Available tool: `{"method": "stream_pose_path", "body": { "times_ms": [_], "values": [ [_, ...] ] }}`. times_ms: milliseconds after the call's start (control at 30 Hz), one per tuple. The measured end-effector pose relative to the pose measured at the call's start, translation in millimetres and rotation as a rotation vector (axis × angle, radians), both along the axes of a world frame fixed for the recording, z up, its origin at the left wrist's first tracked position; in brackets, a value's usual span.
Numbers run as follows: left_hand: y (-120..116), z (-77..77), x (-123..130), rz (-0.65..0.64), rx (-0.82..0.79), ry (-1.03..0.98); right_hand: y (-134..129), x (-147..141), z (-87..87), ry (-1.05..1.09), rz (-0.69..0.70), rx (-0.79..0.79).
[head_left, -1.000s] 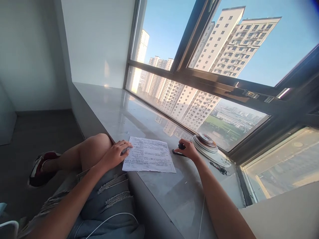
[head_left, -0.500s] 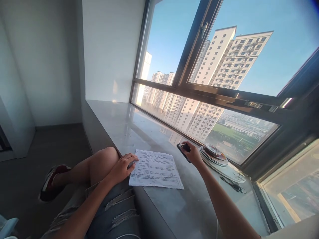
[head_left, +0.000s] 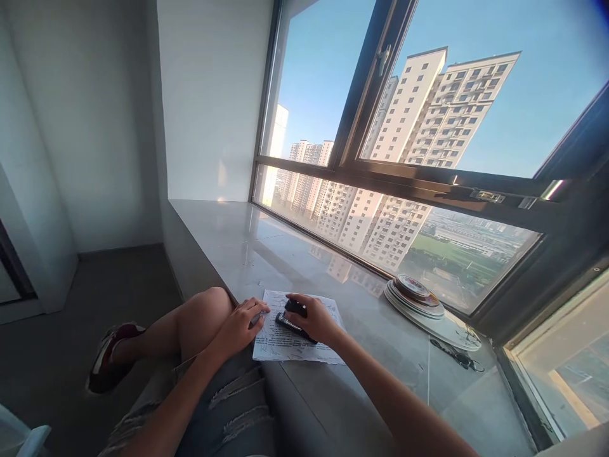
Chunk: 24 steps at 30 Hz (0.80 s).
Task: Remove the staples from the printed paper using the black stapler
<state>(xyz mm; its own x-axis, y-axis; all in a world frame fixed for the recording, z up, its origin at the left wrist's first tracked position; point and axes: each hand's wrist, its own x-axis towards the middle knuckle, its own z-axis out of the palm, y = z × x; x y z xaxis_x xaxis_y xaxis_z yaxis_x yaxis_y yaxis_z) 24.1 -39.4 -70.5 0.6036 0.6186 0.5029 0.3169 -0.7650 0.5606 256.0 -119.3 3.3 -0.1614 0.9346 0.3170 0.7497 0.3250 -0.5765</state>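
R hand (head_left: 314, 318) clamped on blk tool (head_left: 295, 308) over paper (head_left: 273, 344); L hand (head_left: 242, 322) @ edge, grip unclear.

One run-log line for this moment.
left hand: at paper edge; right hand: gripping black object over paper; plates: stacked near window

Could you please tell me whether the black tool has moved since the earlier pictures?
Yes: judged against the stacked plates, the black tool in the right hand has moved leftward, away from them, to over the paper.
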Motion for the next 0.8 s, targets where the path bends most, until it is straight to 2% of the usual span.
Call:
{"method": "stream_pose_path", "body": {
  "times_ms": [67,133,300,367,467,600,800],
  "values": [
    [-0.4,0.4,0.2,-0.004,0.007,-0.008,1.1,7.6,-0.4,0.078,0.075,-0.006],
    [-0.5,0.8,0.2,-0.005,0.012,-0.011,1.5,17.3,-5.4,0.172,0.093,-0.015],
    [-1.3,2.9,0.3,-0.003,0.014,0.004,5.3,34.9,-34.1,0.278,-0.082,-0.005],
    [-1.7,3.5,0.7,0.0,0.018,0.006,7.6,37.3,-41.7,0.315,-0.091,-0.014],
    [-1.6,3.4,1.2,0.0,0.02,0.004,8.7,38.7,-42.9,0.349,-0.043,-0.041],
    [-1.5,3.0,0.7,0.012,-0.003,0.013,5.9,38.7,-37.3,0.302,0.015,-0.028],
    [-1.6,4.0,0.6,-0.009,-0.001,0.01,5.2,39.9,-40.3,0.084,-0.026,0.024]
  ]
}}
